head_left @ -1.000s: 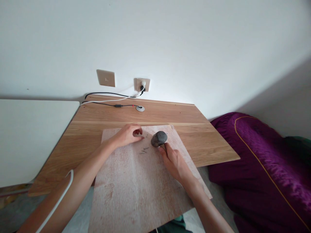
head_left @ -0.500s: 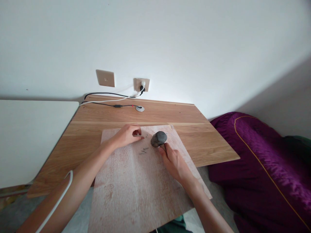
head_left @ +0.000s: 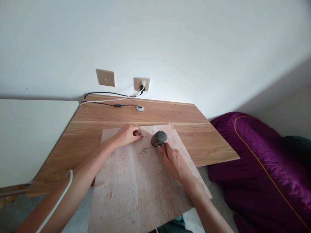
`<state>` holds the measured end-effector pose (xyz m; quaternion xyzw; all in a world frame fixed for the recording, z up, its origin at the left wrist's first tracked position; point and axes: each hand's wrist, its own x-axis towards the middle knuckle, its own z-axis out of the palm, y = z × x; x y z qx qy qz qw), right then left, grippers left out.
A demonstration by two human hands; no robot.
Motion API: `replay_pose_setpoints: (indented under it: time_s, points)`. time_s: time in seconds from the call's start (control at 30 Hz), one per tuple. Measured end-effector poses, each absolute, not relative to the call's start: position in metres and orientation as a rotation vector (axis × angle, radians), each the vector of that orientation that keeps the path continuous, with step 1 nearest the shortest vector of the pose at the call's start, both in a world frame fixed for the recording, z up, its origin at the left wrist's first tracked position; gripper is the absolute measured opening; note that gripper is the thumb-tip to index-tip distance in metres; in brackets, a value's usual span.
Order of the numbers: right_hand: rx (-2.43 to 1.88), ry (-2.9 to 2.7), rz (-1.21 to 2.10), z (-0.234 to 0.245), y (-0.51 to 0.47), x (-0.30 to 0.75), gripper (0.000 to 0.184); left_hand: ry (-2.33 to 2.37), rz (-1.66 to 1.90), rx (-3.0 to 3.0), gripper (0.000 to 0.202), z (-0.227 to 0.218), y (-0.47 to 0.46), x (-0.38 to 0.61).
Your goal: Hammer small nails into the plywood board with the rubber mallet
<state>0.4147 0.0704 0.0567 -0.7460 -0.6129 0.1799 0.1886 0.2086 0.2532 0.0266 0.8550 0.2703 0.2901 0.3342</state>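
Observation:
A pale plywood board (head_left: pixel 136 187) lies on a wooden desk (head_left: pixel 92 129) and juts over its near edge. My right hand (head_left: pixel 173 161) is closed around the handle of a hammer whose dark grey head (head_left: pixel 158 138) rests on the board. My left hand (head_left: pixel 127 134) sits on the board's far part with thumb and fingertips pinched together, seemingly on a small nail too tiny to make out. Several loose nails (head_left: pixel 143 150) lie on the board between the two hands.
A white cable (head_left: pixel 58 200) runs along my left forearm. Black and white cords (head_left: pixel 109 98) cross the desk's back edge to a wall socket (head_left: pixel 141 84). A white surface (head_left: pixel 29 136) adjoins the desk on the left; a purple blanket (head_left: pixel 262 171) lies at the right.

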Motion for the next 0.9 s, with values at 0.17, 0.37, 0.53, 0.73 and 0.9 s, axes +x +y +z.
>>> replay_pose_setpoints:
  time_s: [0.17,0.37,0.53,0.73,0.9]
  points:
    - [-2.093,-1.719,0.511,0.0583,0.0705,0.4144,0.024,0.703,0.737,2.211,0.018,0.0269,0.2540,0.2093]
    - [-2.094,-1.710,0.540,0.0608,0.0703,0.4133,0.023,0.701,0.709,2.193,0.017,0.0297,0.2534,0.2089]
    - [-2.093,-1.709,0.542,0.0602,0.0704,0.4136,0.021,0.690,0.701,2.180,0.015,0.0303,0.2532,0.2084]
    - [-2.087,-1.724,0.510,0.0577,0.0702,0.4144,0.023,0.694,0.676,2.171,0.010,0.0306,0.2533,0.2081]
    - [-2.103,-1.713,0.509,0.0579,0.0699,0.4132,0.021,0.717,0.701,2.210,0.012,0.0292,0.2531,0.2077]
